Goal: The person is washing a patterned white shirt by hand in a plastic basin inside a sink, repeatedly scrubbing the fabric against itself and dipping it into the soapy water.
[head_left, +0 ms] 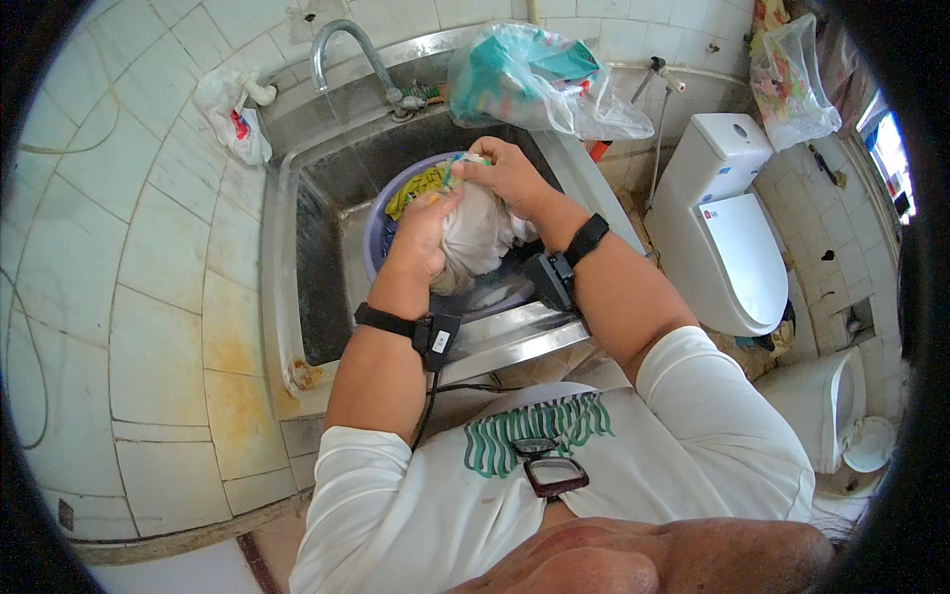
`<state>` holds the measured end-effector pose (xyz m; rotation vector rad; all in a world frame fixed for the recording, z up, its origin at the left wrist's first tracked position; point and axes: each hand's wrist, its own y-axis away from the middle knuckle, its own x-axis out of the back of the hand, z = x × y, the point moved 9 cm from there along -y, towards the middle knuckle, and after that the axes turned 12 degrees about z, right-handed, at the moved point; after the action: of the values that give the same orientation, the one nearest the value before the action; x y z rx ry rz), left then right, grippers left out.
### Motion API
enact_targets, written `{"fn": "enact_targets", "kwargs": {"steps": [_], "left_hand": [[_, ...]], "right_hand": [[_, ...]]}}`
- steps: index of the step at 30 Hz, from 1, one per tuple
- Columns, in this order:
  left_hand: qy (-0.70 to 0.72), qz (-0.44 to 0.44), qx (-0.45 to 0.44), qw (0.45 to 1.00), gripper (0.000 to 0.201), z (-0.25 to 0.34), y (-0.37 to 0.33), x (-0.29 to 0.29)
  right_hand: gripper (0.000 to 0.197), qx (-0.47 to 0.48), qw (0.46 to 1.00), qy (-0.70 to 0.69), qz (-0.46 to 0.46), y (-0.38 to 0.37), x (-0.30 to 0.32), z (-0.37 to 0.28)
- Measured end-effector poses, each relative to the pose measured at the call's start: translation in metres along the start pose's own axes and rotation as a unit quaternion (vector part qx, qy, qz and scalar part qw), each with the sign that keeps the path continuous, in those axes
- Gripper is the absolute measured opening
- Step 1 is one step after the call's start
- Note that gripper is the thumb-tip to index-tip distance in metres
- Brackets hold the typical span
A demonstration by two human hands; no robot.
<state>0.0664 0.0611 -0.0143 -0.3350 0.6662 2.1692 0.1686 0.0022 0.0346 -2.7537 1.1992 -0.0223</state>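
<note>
Both hands grip a wet-looking, pale beige piece of cloth [475,233] over a purple basin [373,238] that stands in a metal sink [281,307]. My left hand [424,230] is closed on the cloth's left side. Higher up and to the right, my right hand [513,178] pinches its upper edge, where small blue and green patches show. The cloth bunches and hangs between my wrists. Behind my left hand lies yellow patterned cloth [422,188] in the basin. Dark cloth shows at the basin's left, partly hidden by my arm.
A curved metal faucet [341,35] rises behind the basin. Clear and teal plastic bags [539,79] sit on the sink's back right corner. A small white bag [237,117] hangs on the left wall. To the right stand a white toilet [742,257] and a white bin [821,401].
</note>
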Motion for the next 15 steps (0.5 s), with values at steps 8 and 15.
{"fn": "enact_targets", "kwargs": {"steps": [8, 15], "left_hand": [[0.015, 0.111, -0.208, 0.972, 0.028, 0.048, 0.012, 0.020], [0.079, 0.183, -0.288, 0.937, 0.026, 0.071, 0.013, 0.050]], "right_hand": [[0.054, 0.096, 0.895, 0.423, -0.105, 0.004, -0.006, 0.019], [0.030, 0.133, 0.892, 0.431, -0.001, 0.001, 0.008, 0.000]]}}
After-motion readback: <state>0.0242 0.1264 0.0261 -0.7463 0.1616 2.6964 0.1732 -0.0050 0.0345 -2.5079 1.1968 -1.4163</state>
